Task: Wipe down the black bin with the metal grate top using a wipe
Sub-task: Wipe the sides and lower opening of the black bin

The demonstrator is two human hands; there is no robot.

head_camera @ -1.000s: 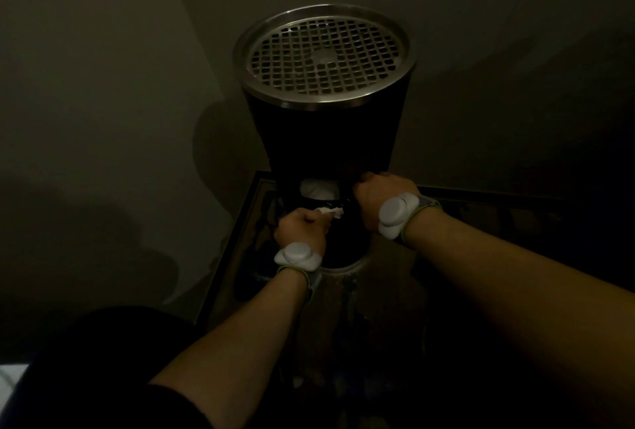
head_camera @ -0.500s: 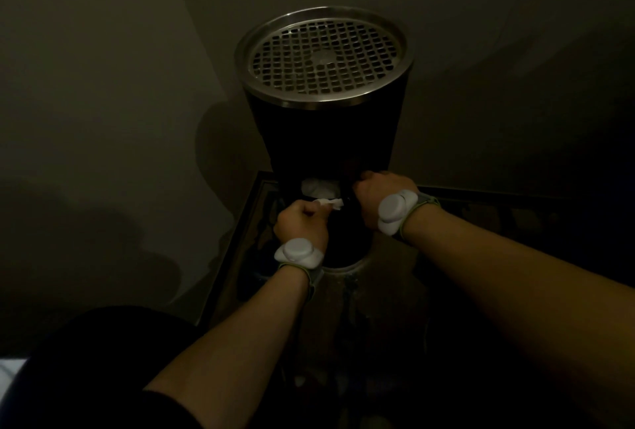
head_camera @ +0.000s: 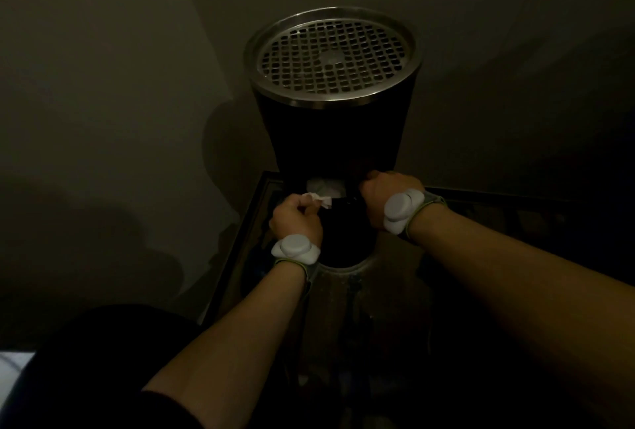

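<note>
Bin, black with a round metal grate on top, stands in the corner of the dim room against the wall, its base on a dark framed surface. Low on its front is an opening with something white inside. The left hand is closed around a white wipe just below that opening. The right hand presses against the bin's lower right side; I cannot tell if its fingers grip anything. Both wrists wear white devices.
</note>
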